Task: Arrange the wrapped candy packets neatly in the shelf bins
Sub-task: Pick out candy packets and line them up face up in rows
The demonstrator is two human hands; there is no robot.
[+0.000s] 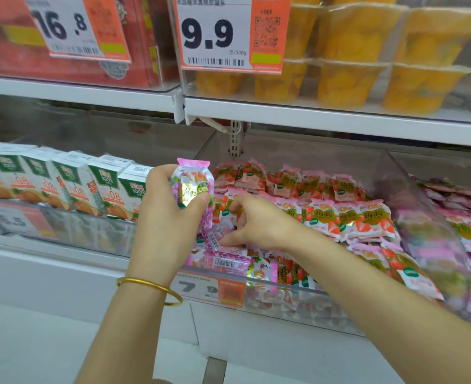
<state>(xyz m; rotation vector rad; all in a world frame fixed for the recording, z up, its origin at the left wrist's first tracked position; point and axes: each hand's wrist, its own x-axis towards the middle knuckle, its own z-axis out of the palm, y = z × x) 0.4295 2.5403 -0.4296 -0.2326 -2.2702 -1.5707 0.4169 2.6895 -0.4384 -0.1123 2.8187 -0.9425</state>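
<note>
At the bin [284, 299], upright packet [193, 187] in left fingers' [159, 176] grip, another [215, 239] in right fingers' [238, 203]

Upper shelf: white board [312, 117] running across the view, met by a second white board [76, 92] to the left.
Upright: slotted metal post [235, 139] under the join, a white cable [220, 127] beside it.
Price tags: orange-edged cards reading 9.9 [215, 34] and 16.8 [65, 26] hang from above.
Stock above: yellow fruit cups [350, 81] at right, red boxes [62, 65] at left.
Stock at left: juice cartons [71, 184] in a row.
Base: plain white panel [49, 273].
Light: bright, even, with glare on clear plastic.
</note>
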